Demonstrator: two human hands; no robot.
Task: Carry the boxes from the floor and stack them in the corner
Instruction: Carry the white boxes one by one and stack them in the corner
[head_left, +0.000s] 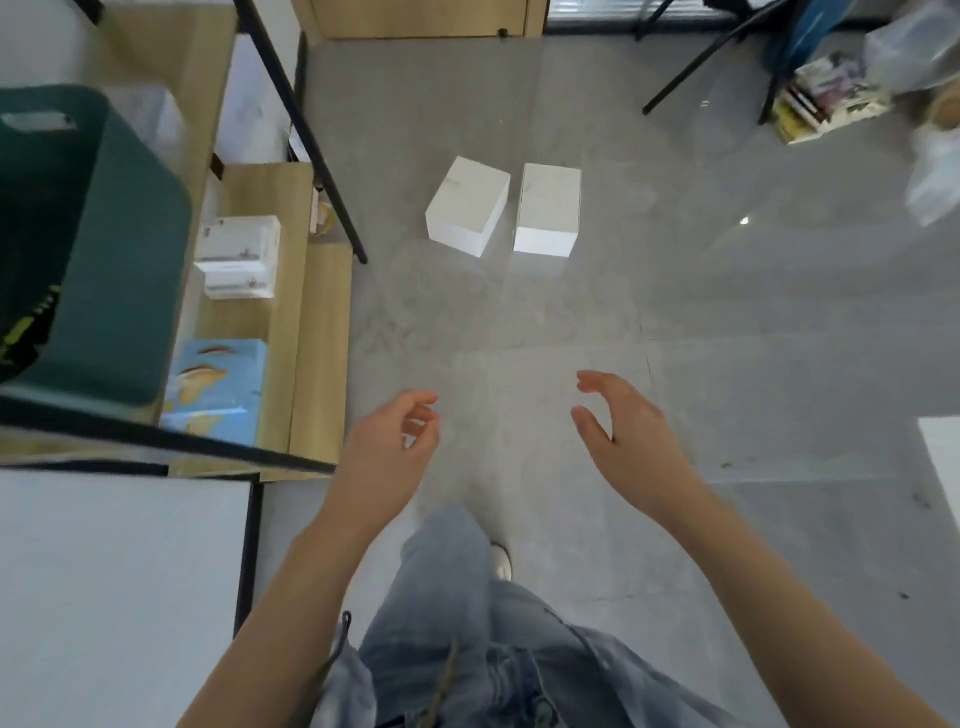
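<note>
Two white boxes stand on the grey tiled floor (675, 291), side by side and just apart: the left box (467, 208) is turned at a slight angle, the right box (548, 210) sits squarer to the view. Neither is held or touched. Both hands are raised in front of the body, well short of the boxes, and both are empty. The left hand (387, 447) has its fingers (421, 400) loosely curled and a little apart, palm turned inward. The right hand (631, 436) is spread wider, thumb and fingers apart in a cupped shape, palm facing the left hand. Bare forearms run down to the lower corners of the view; light blue jeans (467, 623) and the toe of one shoe (501, 561) show below. At left stands a wooden shelf unit (317, 332) with black metal frame bars; on it lie a small pile of white cartons (239, 257) and a blue printed packet (218, 384), with a dark green bin (104, 249) nearer the camera. A stack of books (826, 101) lies on the floor at upper right, beside black chair legs (696, 67)
</note>
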